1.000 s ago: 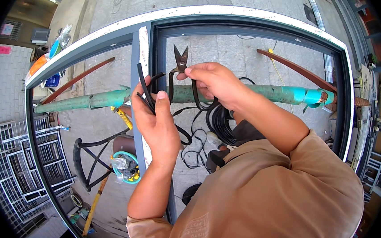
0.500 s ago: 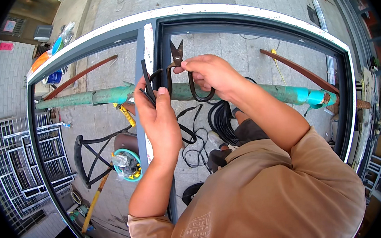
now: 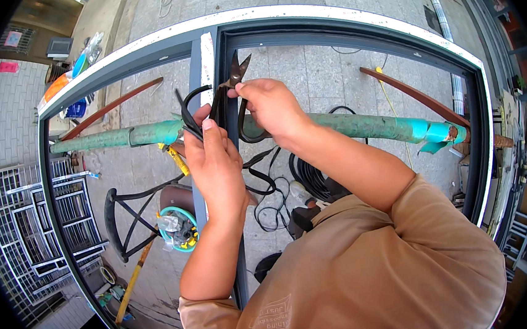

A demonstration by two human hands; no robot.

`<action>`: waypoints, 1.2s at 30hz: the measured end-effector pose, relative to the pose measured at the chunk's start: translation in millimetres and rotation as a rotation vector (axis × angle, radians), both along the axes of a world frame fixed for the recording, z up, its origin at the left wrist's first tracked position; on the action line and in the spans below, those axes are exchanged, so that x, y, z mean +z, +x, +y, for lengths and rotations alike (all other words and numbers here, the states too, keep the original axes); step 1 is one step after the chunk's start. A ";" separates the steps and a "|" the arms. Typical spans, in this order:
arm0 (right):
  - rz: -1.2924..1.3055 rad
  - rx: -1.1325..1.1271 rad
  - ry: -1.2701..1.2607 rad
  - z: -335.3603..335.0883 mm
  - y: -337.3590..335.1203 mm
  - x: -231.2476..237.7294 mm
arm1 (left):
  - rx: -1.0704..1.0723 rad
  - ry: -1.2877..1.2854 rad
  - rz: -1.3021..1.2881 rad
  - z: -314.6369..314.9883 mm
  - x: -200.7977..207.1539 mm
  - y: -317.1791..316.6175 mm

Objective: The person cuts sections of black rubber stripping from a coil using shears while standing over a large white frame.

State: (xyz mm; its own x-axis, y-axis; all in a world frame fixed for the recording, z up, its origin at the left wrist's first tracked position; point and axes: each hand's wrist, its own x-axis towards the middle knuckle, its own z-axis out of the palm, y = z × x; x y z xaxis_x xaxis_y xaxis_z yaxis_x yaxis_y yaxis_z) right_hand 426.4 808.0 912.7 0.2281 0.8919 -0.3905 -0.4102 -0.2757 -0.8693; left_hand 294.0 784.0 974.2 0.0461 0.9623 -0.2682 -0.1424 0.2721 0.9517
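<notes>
My left hand [image 3: 216, 174] is closed around black rubber strips [image 3: 190, 103], whose loose ends curl out above the fingers. In my right hand [image 3: 276, 111] is a pair of dark metal scissors [image 3: 236, 77], pinched near the pivot. Its blades point away from me and stand apart, with no strip visible between them. One handle loop hangs below the right fingers; the other reaches down close to the left fingertips. Both hands are above the middle bar of a large dark grey window frame [image 3: 326, 12].
A green-wrapped pole [image 3: 366, 127] and reddish-brown curved bars [image 3: 411, 94] lie beneath the frame. Coiled black strip [image 3: 309, 176] rests by my feet. Lower left are a chair [image 3: 114, 222] and a turquoise bucket [image 3: 180, 249] of small parts. Metal grilles [image 3: 58, 224] lean farther left.
My right hand has moved left with the scissors, bringing them closer to my left hand. The blades now tilt rightward. The strip ends in my left hand have shifted left and bent over.
</notes>
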 end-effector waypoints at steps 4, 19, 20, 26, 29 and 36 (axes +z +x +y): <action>-0.211 -0.080 0.126 -2.8 -7.9 -3.2 | 0.023 0.026 -0.027 -1.2 -4.1 1.7; -0.037 0.052 0.021 -7.8 6.6 2.5 | 0.043 0.047 0.011 -6.0 -10.0 6.2; -0.023 0.052 0.011 -8.0 7.2 2.2 | 0.043 0.048 0.012 -6.5 -10.0 6.4; -0.004 0.017 0.011 -6.9 3.4 -0.1 | 0.034 0.055 0.009 -5.4 -10.2 5.9; -0.076 -0.032 0.052 -4.1 -4.3 -8.3 | 0.034 0.052 -0.005 -4.9 -9.6 4.8; -0.134 -0.036 0.041 -11.1 1.9 -1.7 | 0.026 0.019 -0.005 -4.3 -9.4 4.3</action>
State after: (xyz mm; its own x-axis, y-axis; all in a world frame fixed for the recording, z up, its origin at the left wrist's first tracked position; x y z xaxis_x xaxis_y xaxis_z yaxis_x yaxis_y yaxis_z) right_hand 428.3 797.0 911.0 0.3081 0.8968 -0.3176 -0.2984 -0.2259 -0.9273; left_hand 298.3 779.7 964.8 0.0219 0.9681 -0.2496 -0.1544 0.2499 0.9559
